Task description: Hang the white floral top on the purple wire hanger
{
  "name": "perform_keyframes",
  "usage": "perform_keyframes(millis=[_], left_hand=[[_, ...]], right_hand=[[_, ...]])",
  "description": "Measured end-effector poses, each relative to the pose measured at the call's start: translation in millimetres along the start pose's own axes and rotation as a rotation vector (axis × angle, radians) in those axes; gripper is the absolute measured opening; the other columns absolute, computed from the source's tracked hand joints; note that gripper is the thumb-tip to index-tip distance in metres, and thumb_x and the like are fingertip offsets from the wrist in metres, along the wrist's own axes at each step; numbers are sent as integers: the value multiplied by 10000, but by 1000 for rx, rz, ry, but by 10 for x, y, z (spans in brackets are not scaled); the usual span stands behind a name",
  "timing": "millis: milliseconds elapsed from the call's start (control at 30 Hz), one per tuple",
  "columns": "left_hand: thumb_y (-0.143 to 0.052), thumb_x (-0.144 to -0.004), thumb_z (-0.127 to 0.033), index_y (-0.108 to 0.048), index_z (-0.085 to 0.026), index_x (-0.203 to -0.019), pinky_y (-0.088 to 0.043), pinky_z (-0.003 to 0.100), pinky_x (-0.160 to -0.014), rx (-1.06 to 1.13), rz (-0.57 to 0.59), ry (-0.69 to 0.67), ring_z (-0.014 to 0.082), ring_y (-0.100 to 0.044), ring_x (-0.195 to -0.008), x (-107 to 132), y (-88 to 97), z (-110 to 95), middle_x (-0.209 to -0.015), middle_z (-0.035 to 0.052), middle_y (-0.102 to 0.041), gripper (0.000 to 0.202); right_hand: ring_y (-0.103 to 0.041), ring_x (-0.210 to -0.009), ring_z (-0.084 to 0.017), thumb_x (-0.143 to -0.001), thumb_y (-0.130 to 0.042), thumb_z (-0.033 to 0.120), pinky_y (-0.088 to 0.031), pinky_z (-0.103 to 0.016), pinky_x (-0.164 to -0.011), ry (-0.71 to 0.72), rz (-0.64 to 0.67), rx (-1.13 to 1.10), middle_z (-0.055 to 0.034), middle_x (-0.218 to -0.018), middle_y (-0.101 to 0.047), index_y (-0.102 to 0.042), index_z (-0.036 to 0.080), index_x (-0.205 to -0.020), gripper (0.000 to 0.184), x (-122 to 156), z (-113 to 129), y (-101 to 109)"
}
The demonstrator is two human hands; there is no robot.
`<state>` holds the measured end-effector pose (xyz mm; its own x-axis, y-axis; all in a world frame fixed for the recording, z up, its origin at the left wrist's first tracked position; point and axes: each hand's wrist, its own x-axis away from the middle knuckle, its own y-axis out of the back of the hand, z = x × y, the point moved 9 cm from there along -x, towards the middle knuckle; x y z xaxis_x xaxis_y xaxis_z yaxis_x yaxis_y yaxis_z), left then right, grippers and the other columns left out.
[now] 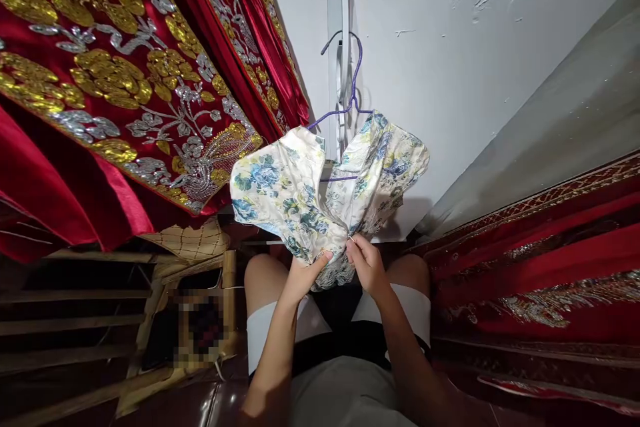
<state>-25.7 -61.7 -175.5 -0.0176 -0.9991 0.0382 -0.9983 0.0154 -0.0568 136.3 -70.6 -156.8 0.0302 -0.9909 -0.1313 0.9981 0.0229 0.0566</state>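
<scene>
Red satin drapes (100, 80) fill the left, thick with raised gold and silver flower embroidery. More red cloth (550, 260) with gold trim lies on the right. Between them is a white plaster wall (475, 47), rough and scuffed. Centre frame, a glossy cream dress (290, 193) printed with blue flowers hangs against that wall from a thin purple wire hanger (355, 73), its hem gathered above the person's knees. The left hand (305, 273) is closed around the bunched hem, thumb on top. The right hand (367, 263) pinches the fabric edge just beside it with narrow fingertips.
</scene>
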Motion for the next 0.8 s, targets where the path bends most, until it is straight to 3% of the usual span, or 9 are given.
perform_keyframes(millis=[133, 300, 400, 533, 600, 667, 733, 767, 800], left_hand=[[-781, -752, -410, -682, -196, -1217, -360, 461, -1229, -34, -15, -8, 311, -581, -1347, 23, -11, -28, -1347, 119, -681, 522], [-813, -695, -404, -668, -202, -1225, -407, 465, -1197, -73, -23, 18, 337, -552, -1374, 53, 19, -43, -1311, 128, -696, 585], [-820, -693, -395, -667, -205, -1211, -406, 470, -1196, -83, 2, 32, 341, -559, -1363, 60, 55, -59, -1327, 129, -685, 573], [-788, -744, -428, -653, -185, -1208, -415, 466, -1176, -109, 29, 49, 340, -593, -1313, 46, 102, 4, -1305, 148, -682, 541], [-777, -758, -444, -595, -184, -1271, -443, 467, -1138, -150, -128, -27, 340, -593, -1299, 53, 205, -1, -1328, 164, -649, 603], [-754, -796, -428, -490, -200, -1359, -412, 468, -1153, -240, -452, -217, 331, -505, -1382, 174, 346, -110, -1449, 186, -528, 662], [-725, -838, -380, -424, -219, -1383, -349, 478, -1190, -355, -695, -430, 320, -393, -1461, 365, 294, -235, -1533, 199, -395, 643], [-699, -862, -353, -433, -224, -1365, -338, 480, -1191, -406, -691, -510, 313, -385, -1459, 391, 166, -272, -1522, 197, -393, 584], [-660, -886, -325, -468, -225, -1320, -364, 474, -1166, -439, -602, -554, 304, -438, -1409, 353, 1, -283, -1462, 188, -454, 485]], right_hand=[[-386, -583, -132, -995, -465, 496, -305, -291, -579, -3, 9, -89, 22, -614, -433, -467, 214, -673, 428, -40, 102, 6], [-421, -570, -129, -973, -483, 586, -324, -287, -588, -72, -76, -9, 28, -596, -462, -451, 219, -667, 479, -86, -25, 20], [-453, -586, -133, -972, -492, 590, -348, -278, -601, -81, -48, 55, 28, -603, -492, -462, 221, -693, 463, -124, -75, -14], [-431, -575, -127, -970, -495, 555, -352, -269, -574, -49, -8, -62, 31, -601, -463, -503, 216, -709, 428, -137, -29, -49], [-399, -541, -122, -933, -541, 540, -334, -268, -537, -85, -40, -149, 32, -570, -439, -511, 212, -679, 415, -125, -36, -27], [-383, -510, -119, -887, -577, 530, -309, -269, -502, -141, -87, -217, 28, -542, -442, -533, 207, -661, 396, -101, -70, -8], [-389, -495, -118, -858, -594, 519, -298, -268, -490, -168, -102, -241, 22, -529, -467, -568, 198, -660, 377, -74, -83, -28], [-397, -496, -117, -854, -596, 505, -302, -267, -493, -165, -90, -236, 20, -529, -479, -581, 195, -658, 368, -64, -69, -53], [-408, -501, -117, -855, -598, 485, -311, -266, -501, -154, -73, -221, 20, -530, -485, -588, 192, -651, 358, -59, -42, -78]])
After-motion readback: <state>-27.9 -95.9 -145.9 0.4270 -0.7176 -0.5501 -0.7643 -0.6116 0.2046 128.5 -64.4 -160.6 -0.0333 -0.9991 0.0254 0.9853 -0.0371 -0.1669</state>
